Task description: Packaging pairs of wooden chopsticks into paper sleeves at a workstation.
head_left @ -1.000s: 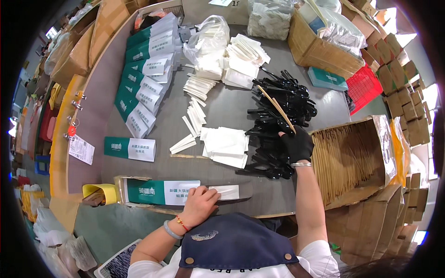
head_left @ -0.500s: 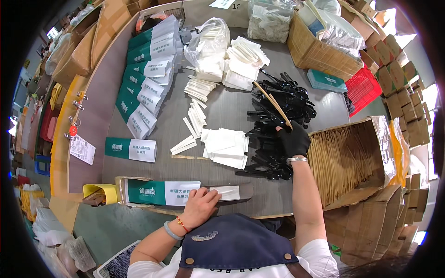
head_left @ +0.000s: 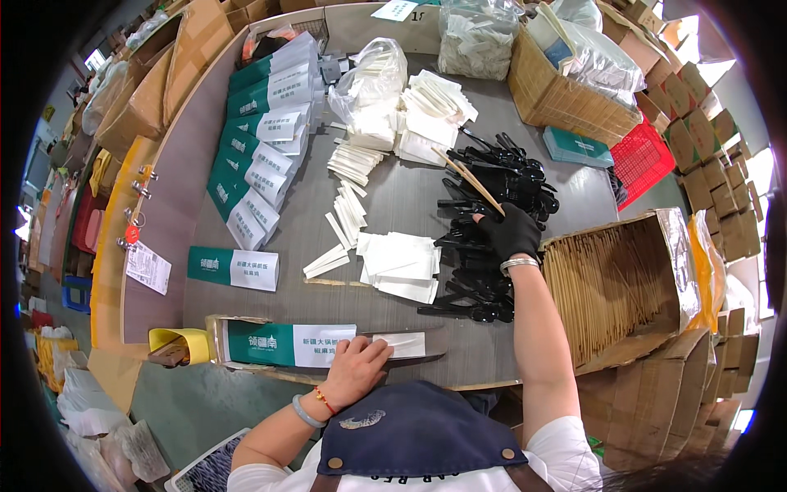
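My gloved right hand (head_left: 512, 231) is closed on a pair of wooden chopsticks (head_left: 471, 182), which point up and to the left. It hovers over or touches a heap of black plastic spoons (head_left: 508, 176); which of the two I cannot tell. At the near edge of the table, my bare left hand (head_left: 358, 366) lies with outstretched fingers on the right end of a green and white paper sleeve (head_left: 270, 343). The sleeve sits in a narrow cardboard holder (head_left: 215, 338). Just right of those fingers, a white paper packet (head_left: 406, 344) lies on the holder's brown strip.
White packets (head_left: 399, 266) spread over the middle of the table. Printed sleeves (head_left: 254, 180) overlap along the left side, with one single sleeve (head_left: 234, 268) nearer me. A carton of chopsticks (head_left: 607, 295) stands at right, below a red basket (head_left: 643, 160). A yellow container (head_left: 179, 344) adjoins the holder.
My right hand has moved slightly left and away from me with the chopsticks. My left hand stays in place on the sleeve.
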Motion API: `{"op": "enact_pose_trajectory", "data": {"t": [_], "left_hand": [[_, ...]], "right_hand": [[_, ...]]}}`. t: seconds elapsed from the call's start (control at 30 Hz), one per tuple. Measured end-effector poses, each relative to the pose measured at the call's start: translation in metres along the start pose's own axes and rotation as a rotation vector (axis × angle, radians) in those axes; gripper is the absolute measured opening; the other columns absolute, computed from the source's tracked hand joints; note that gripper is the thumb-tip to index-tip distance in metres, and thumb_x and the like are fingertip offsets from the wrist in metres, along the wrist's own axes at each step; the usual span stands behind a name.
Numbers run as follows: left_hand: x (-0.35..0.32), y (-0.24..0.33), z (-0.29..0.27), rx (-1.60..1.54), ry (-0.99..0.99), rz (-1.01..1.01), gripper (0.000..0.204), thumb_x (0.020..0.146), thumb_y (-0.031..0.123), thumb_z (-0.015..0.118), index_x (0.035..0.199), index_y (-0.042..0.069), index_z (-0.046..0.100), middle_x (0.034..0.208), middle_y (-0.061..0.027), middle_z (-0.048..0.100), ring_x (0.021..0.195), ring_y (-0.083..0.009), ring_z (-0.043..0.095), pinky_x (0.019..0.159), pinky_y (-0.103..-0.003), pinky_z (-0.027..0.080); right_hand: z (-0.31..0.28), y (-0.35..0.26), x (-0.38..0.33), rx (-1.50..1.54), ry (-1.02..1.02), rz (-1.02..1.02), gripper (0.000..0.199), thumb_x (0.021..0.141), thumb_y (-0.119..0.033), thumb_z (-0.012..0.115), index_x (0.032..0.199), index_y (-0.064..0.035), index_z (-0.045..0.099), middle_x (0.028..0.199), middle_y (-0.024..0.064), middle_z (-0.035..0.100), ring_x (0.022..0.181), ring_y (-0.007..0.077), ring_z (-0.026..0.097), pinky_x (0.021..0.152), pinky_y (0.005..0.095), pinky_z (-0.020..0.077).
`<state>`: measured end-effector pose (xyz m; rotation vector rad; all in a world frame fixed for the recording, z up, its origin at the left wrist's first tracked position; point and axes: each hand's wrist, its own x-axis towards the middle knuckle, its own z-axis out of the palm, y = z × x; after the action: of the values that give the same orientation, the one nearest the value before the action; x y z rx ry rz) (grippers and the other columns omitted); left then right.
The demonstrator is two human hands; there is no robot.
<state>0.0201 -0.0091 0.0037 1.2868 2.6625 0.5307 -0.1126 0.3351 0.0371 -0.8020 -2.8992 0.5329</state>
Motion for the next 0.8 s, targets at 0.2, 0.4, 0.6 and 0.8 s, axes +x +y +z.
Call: {"op": "enact_pose_trajectory", "data": {"t": [0.2,0.4,0.6,0.8], "left_hand": [[-0.001,-0.001,0.001,0.000,0.001,0.013,0.055,0.069,0.023,0.077,0.120,0.013,0.057,0.119,0.0008,0.054,0.101,-0.0225,0.050,0.082,-0.038,0.037],[-0.004,0.000,-0.003,0.024,-0.020,-0.018,0.059,0.069,0.024,0.077,0.123,0.012,0.057,0.123,0.0012,0.053,0.102,-0.0217,0.050,0.083,-0.038,0.037],[-0.020,-0.002,0.002,0.028,-0.009,-0.054,0.059,0.068,0.024,0.077,0.124,0.013,0.058,0.125,0.0024,0.053,0.101,-0.0207,0.049,0.084,-0.037,0.037],[-0.024,-0.001,-0.003,0.052,-0.015,-0.062,0.058,0.067,0.023,0.078,0.120,0.013,0.060,0.123,0.0044,0.055,0.101,-0.0202,0.050,0.085,-0.038,0.037]], "right_hand": [[0.001,-0.005,0.003,0.012,0.036,-0.024,0.041,0.072,-0.049,0.076,0.087,-0.0118,0.072,0.080,0.0130,0.070,0.082,0.0339,0.067,0.075,0.0433,0.0503],[-0.021,0.013,-0.027,0.571,-0.101,-0.063,0.020,0.078,-0.023,0.076,0.082,-0.0042,0.072,0.068,0.0051,0.067,0.066,0.0127,0.063,0.064,0.0318,0.0484],[-0.032,0.020,-0.106,0.598,-0.835,-0.224,0.017,0.077,-0.018,0.075,0.084,-0.0022,0.074,0.075,0.0060,0.072,0.070,0.0120,0.066,0.069,0.0283,0.0518],[0.024,0.008,-0.157,0.342,-0.768,-0.313,0.024,0.082,-0.026,0.073,0.089,-0.0035,0.071,0.073,0.0133,0.066,0.069,0.0262,0.065,0.065,0.0362,0.0482]]}}
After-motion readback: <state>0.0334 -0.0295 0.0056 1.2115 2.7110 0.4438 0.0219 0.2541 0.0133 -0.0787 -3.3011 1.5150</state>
